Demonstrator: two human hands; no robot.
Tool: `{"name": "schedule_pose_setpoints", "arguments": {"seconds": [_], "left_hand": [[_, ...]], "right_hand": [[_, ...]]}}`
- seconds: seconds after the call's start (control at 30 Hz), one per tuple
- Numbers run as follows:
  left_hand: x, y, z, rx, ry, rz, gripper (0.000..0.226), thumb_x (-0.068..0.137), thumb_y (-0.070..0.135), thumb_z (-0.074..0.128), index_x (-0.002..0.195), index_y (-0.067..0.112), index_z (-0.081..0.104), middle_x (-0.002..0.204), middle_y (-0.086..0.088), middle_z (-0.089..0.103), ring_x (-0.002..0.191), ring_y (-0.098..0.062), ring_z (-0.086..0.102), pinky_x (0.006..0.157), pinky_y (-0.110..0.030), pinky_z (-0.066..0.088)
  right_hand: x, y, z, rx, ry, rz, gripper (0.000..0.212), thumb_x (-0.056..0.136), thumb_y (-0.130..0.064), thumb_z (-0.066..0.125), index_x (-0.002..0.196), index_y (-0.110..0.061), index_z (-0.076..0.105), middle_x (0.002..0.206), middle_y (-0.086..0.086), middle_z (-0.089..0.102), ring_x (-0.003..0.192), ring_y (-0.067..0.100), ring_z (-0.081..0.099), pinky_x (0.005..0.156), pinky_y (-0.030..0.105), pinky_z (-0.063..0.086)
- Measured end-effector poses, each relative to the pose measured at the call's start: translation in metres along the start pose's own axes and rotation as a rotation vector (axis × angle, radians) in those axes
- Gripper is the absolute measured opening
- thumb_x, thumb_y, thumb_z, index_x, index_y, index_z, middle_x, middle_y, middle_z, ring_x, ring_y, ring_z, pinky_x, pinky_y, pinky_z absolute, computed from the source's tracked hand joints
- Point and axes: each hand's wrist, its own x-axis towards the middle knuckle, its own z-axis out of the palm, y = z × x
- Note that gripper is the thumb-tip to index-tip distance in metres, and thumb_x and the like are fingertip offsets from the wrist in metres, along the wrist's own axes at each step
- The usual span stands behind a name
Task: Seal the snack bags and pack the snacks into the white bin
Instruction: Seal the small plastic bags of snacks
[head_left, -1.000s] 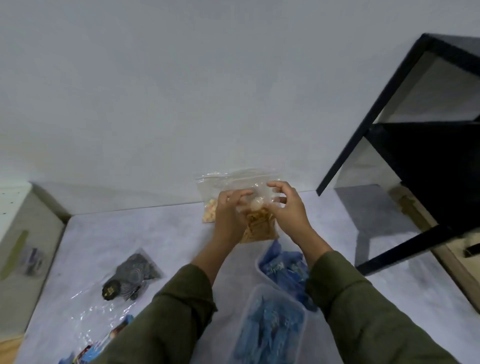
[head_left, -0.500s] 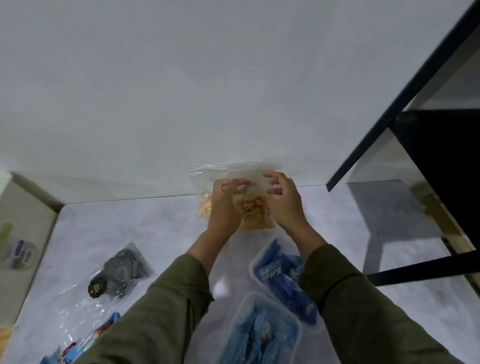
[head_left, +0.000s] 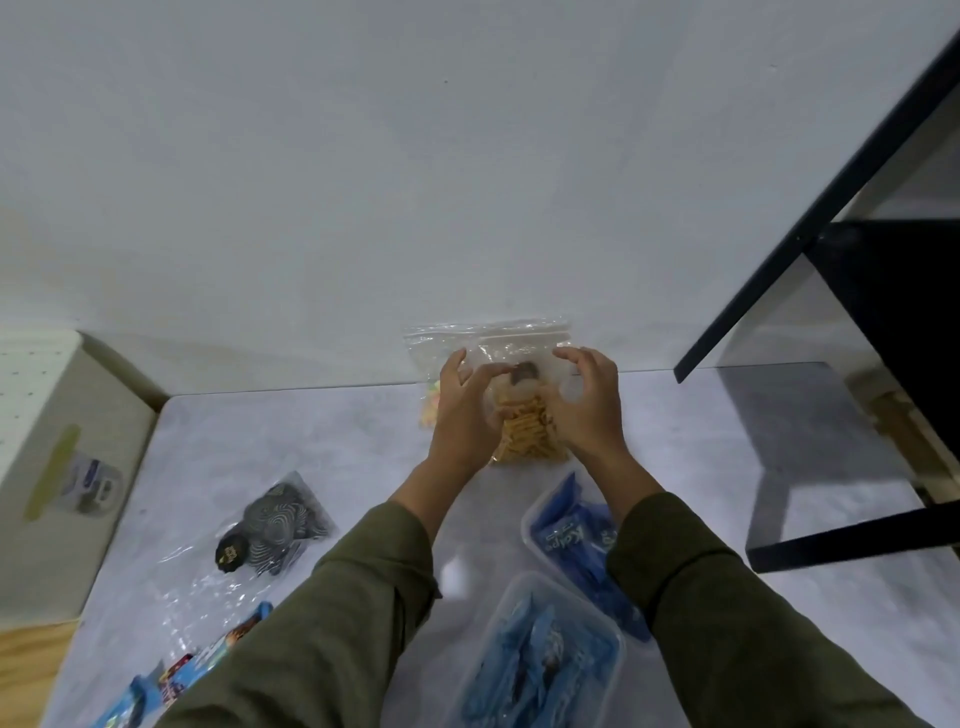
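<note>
A clear zip bag of orange snack sticks stands upright near the wall at the far middle of the grey table. My left hand grips its left side and my right hand its right side, fingers curled over the plastic above the snacks. Behind it a second clear bag with pale coloured snacks leans on the wall, mostly hidden. Its zip strip shows above my fingers. No white bin is in view.
A clear bag with a dark patterned snack pack lies at the left. Two clear tubs of blue packets sit near me. Colourful wrappers lie at the lower left. A black frame stands at the right, a pale cabinet at the left.
Both hands have slid from pinching the top of the snack-stick bag to clasping its sides lower down. The camera has tilted and shifted slightly.
</note>
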Motion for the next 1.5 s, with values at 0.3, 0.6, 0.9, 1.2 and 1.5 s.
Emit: {"name": "schedule_pose_setpoints", "arguments": {"seconds": [0.3,0.6,0.9,1.2,1.5], "left_hand": [[-0.072,-0.039,-0.089,-0.017,0.057,-0.030,0.040,0.084,0.006,0.064,0.121,0.019,0.057,0.146,-0.008,0.025,0.128,-0.012,0.034,0.094,-0.002,0.018],[-0.190,-0.150,-0.205,0.039,0.130,-0.248,0.036,0.085,0.008,0.062,0.119,0.020,0.056,0.143,-0.010,0.026,0.127,-0.020,0.038,0.089,0.000,0.016],[-0.235,-0.211,-0.223,0.043,0.047,-0.412,0.039,0.088,0.018,0.060,0.125,0.026,0.051,0.145,-0.012,0.025,0.132,-0.024,0.032,0.104,-0.027,0.028],[-0.224,-0.224,-0.210,0.008,0.035,-0.359,0.034,0.090,0.013,0.057,0.122,0.023,0.055,0.141,-0.013,0.029,0.099,-0.012,0.048,0.094,-0.023,0.039],[-0.189,-0.192,-0.211,-0.065,0.174,-0.238,0.038,0.087,-0.007,0.047,0.116,0.013,0.061,0.123,-0.008,0.051,0.093,-0.012,0.060,0.078,-0.004,0.042]], "right_hand": [[-0.072,-0.059,0.052,0.076,0.037,-0.185,0.044,0.076,-0.004,0.066,0.116,-0.020,0.058,0.122,0.003,0.047,0.108,0.014,0.050,0.097,0.029,0.044],[-0.206,-0.090,0.176,0.012,-0.283,-0.315,0.041,0.076,-0.002,0.067,0.113,-0.016,0.060,0.114,0.001,0.051,0.103,0.006,0.046,0.089,0.007,0.037],[-0.260,-0.070,0.237,-0.136,-0.428,-0.304,0.038,0.082,-0.008,0.058,0.118,-0.020,0.058,0.126,0.006,0.052,0.114,0.020,0.050,0.097,0.039,0.047],[-0.252,-0.060,0.252,-0.189,-0.408,-0.235,0.036,0.086,-0.010,0.057,0.120,-0.023,0.058,0.129,0.000,0.051,0.106,0.012,0.052,0.092,0.030,0.048],[-0.234,-0.073,0.233,-0.070,-0.420,-0.206,0.057,0.073,-0.002,0.050,0.128,-0.018,0.053,0.133,0.005,0.053,0.116,0.016,0.047,0.100,0.031,0.042]]}}
